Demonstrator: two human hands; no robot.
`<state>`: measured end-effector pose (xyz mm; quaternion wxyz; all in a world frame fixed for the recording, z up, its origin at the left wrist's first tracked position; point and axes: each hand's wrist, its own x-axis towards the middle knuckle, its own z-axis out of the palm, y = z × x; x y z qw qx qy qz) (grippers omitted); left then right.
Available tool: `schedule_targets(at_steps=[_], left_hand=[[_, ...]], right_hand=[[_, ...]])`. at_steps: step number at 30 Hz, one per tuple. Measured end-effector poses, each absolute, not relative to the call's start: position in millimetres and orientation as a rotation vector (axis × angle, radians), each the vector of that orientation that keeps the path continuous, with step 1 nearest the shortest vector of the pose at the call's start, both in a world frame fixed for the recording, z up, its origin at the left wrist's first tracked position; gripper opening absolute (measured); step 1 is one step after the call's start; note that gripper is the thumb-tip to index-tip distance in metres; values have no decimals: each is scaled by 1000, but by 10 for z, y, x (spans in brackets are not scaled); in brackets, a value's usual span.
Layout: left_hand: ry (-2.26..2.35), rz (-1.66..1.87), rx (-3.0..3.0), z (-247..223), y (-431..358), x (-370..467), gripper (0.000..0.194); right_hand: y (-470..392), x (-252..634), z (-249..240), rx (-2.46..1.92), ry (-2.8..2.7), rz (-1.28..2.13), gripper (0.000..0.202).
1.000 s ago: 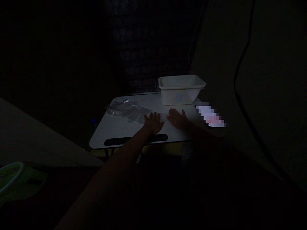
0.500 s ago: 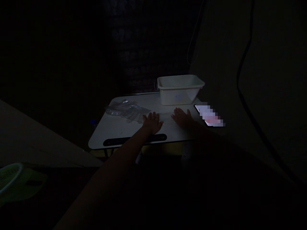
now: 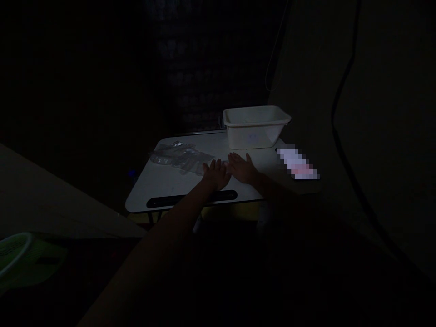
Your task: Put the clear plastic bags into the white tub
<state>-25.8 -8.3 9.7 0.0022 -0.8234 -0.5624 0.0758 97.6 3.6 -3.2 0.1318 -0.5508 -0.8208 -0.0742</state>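
In dim light, a small white table [image 3: 163, 188] stands in front of me. My left hand [image 3: 215, 175] lies flat, fingers stretched, at the right end of a crumpled clear plastic bag [image 3: 180, 155]. Close beside it, my right hand [image 3: 242, 168] also rests flat with its fingers out, its tips almost touching the left hand. A bit of thin clear plastic shows between the two hands; whether it belongs to the same bag I cannot tell. Neither hand grips anything.
A white plastic basin [image 3: 254, 136] stands at the table's back right. By the right edge lies a lit phone [image 3: 298, 164], its screen blurred out. A black slot [image 3: 163, 200] runs along the front edge. A green basket [image 3: 30, 263] sits low at the left; a dark cable [image 3: 340, 145] hangs at the right.
My right hand has slid left across the table, right up to my left hand. The thin plastic stretched between them is now bunched. My left hand stays in place.
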Motion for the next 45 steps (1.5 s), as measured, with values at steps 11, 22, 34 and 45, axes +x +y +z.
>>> schedule_targets(at_steps=[11,22,34,45], left_hand=[[-1765,197,-2589,85,-89,-251,57],[-1762,233,-2553,81,-84,-259,60],[-1769,243,-2545,90,-92,-268,60],[-1771,227,-2573,106,-96,-257,61]], right_hand=[[-13,1024,-116,-1601,-2505,-278,48],[-44,1259,-101,-1672,-2428,-300,47],[30,1516,-263,-1638,-2364,-439,45],[77,1441,-166,-1685,-2235,-367,50]])
